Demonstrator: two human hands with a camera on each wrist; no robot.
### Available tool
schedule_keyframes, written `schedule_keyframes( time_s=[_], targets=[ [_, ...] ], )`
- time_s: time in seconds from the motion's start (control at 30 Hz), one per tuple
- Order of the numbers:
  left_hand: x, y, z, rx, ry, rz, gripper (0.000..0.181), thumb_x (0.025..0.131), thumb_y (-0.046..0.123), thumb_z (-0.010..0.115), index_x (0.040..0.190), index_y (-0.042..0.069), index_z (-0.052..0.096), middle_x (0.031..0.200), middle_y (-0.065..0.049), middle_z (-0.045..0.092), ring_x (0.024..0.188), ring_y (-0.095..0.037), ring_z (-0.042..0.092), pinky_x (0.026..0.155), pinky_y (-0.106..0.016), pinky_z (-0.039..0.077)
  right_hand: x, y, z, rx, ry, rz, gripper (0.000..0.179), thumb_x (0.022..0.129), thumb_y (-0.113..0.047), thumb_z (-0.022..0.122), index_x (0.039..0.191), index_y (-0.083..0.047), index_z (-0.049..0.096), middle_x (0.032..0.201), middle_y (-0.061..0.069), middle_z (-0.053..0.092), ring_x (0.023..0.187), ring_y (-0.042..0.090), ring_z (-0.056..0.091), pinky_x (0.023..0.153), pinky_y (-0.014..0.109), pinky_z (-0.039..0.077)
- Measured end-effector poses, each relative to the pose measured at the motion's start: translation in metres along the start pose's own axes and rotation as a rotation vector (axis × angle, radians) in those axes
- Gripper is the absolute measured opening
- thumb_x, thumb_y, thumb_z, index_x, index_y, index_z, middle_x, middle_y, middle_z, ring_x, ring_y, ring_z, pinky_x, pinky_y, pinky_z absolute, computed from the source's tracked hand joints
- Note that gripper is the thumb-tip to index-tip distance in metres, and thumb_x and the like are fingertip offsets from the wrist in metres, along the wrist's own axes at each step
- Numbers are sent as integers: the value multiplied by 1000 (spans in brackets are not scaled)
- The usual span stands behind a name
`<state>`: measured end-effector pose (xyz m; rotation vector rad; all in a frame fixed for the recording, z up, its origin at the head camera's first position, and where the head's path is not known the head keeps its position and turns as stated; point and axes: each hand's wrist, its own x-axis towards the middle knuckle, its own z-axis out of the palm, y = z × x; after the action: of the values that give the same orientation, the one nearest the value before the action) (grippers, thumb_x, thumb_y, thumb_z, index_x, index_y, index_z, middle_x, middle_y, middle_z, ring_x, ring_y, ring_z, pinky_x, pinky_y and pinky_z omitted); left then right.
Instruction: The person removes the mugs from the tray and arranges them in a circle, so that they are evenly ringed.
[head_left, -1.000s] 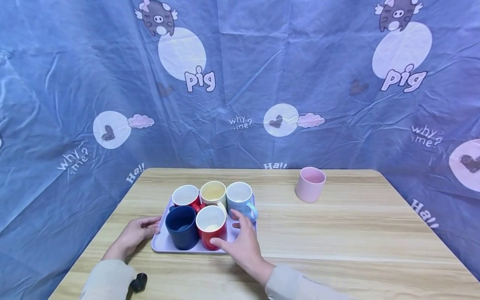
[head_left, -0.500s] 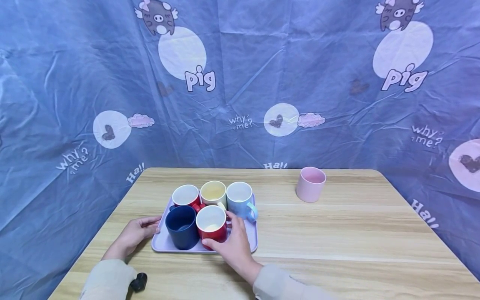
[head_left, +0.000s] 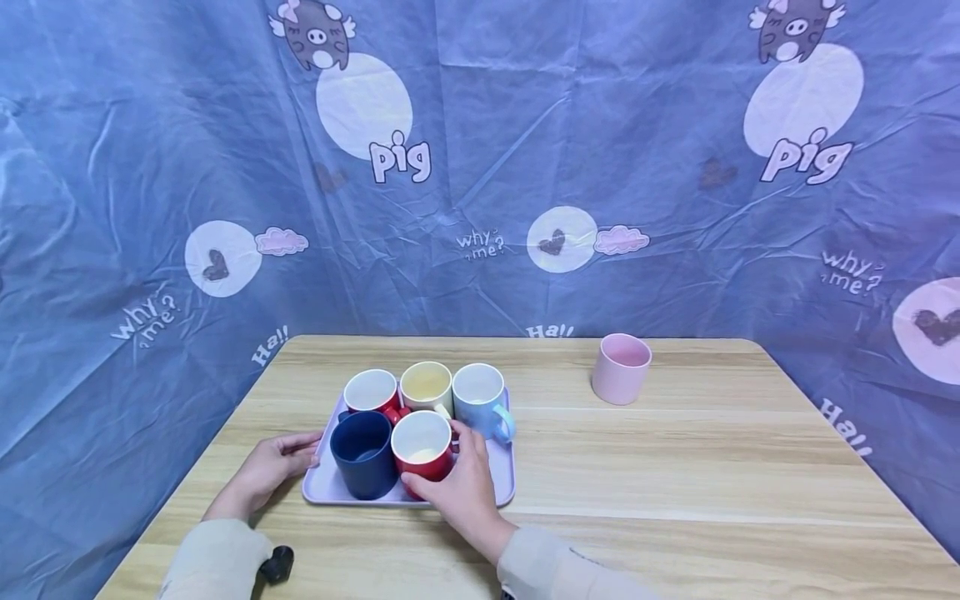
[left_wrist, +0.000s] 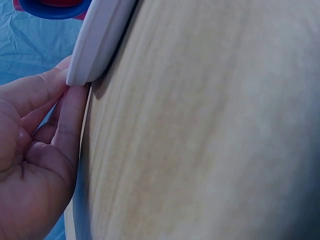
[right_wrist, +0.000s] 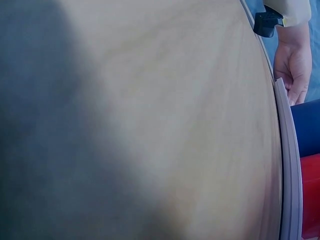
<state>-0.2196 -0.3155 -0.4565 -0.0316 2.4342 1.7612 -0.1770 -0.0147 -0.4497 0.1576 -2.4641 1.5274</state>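
Note:
A lilac tray [head_left: 322,483] on the table bears several mugs. At its left edge my left hand [head_left: 270,471] pinches the rim; in the left wrist view the thumb and fingers of the left hand [left_wrist: 40,130] meet at the tray's corner [left_wrist: 100,45]. My right hand [head_left: 467,487] grips the front red mug [head_left: 423,472], thumb on the near side, fingers by its handle. Left of that mug stands a navy mug [head_left: 363,467]. Behind are another red mug [head_left: 370,392], a cream mug [head_left: 427,385] and a light blue mug [head_left: 476,410]. The right hand itself is outside the right wrist view.
A pink cup [head_left: 621,377] stands alone toward the back right of the wooden table [head_left: 675,475]. A blue printed cloth [head_left: 487,167] hangs behind and beside the table. A small black device [head_left: 277,565] sits at the left sleeve.
My right hand has moved left and closed around the front red mug, its fingers coming in at the handle side. The left hand, tray and other mugs stay in place.

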Motion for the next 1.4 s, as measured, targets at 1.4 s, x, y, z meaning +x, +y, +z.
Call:
schedule_keyframes(
  time_s=[1.4],
  targets=[
    [-2,3,1,11,-5,-8,52,85,-4,65,130,-18,44,121,-28,58,96,-3,60,82,-19,51,33,-60,-61,127,61,-190,80,59,-36,90,125,-11,51,111,-1,52,101,16,49,84,38,49]
  ],
)
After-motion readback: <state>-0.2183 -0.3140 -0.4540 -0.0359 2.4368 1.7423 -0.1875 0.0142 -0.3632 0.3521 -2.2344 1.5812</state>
